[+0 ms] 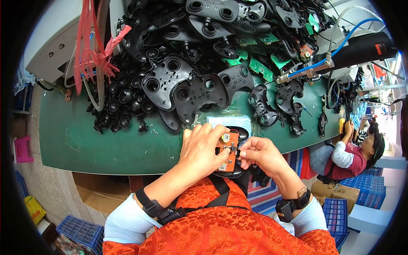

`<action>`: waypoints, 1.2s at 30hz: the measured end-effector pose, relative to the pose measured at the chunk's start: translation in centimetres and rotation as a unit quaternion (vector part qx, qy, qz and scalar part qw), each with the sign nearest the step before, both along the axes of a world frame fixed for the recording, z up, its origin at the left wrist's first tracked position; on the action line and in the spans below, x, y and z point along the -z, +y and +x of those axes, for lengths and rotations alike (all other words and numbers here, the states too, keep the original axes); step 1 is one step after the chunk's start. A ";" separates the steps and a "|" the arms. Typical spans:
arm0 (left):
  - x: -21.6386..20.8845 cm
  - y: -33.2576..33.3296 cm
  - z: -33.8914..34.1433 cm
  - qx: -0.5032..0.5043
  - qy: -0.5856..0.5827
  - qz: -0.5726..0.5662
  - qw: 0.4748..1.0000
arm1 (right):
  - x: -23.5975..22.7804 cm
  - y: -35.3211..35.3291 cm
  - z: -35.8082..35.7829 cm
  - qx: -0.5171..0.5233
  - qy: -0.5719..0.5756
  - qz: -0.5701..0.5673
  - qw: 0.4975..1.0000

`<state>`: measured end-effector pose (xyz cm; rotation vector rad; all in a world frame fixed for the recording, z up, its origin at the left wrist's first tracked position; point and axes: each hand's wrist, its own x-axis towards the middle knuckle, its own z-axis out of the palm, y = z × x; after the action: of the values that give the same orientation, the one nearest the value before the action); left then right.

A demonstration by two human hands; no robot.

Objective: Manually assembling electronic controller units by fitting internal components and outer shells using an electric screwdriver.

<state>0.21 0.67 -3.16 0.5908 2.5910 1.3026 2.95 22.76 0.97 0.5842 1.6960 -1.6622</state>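
Observation:
An orange-brown circuit board (pixel 231 161) sits in a black game controller shell (pixel 240 132) at the table's front edge, close to my body. My left hand (pixel 203 146) grips the board and shell from the left, its fingers over the far side and the thumb pressing on the board's face. At the board's right edge my right hand (pixel 261 155) is closed in a pinch, with thumb and forefinger on a small black part that I cannot make out. Part of the shell is hidden beneath the board and my hands.
Black controller shells (pixel 199 97) pile up beyond my hands, with green circuit boards (pixel 260 69) among them. Small black caps (pixel 123 104) heap at the left. A power screwdriver (pixel 361 50) hangs at the right on a blue hose. A co-worker (pixel 350 153) sits farther right.

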 end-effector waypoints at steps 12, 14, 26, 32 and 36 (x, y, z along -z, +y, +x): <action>0.0 0.0 0.0 0.000 0.011 0.000 1.000 | 0.4 0.0 0.5 0.022 -0.001 -0.023 0.999; 0.1 0.1 0.1 -0.001 0.015 0.003 1.000 | 0.5 0.0 0.6 0.034 0.003 -0.038 0.999; 0.0 0.2 0.2 0.001 0.024 -0.008 1.000 | 0.9 -0.8 1.4 0.066 0.031 -0.027 0.997; -0.1 0.0 0.1 0.010 0.009 -0.004 1.000 | 0.7 -1.1 1.6 0.079 0.046 -0.021 0.996; -0.1 -0.1 0.0 0.016 0.001 -0.009 1.000 | 0.5 -0.9 1.7 0.045 0.053 0.008 0.998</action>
<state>0.22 0.61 -3.06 0.6287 2.5816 1.2677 4.68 21.83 0.42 0.5970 1.7827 -1.7741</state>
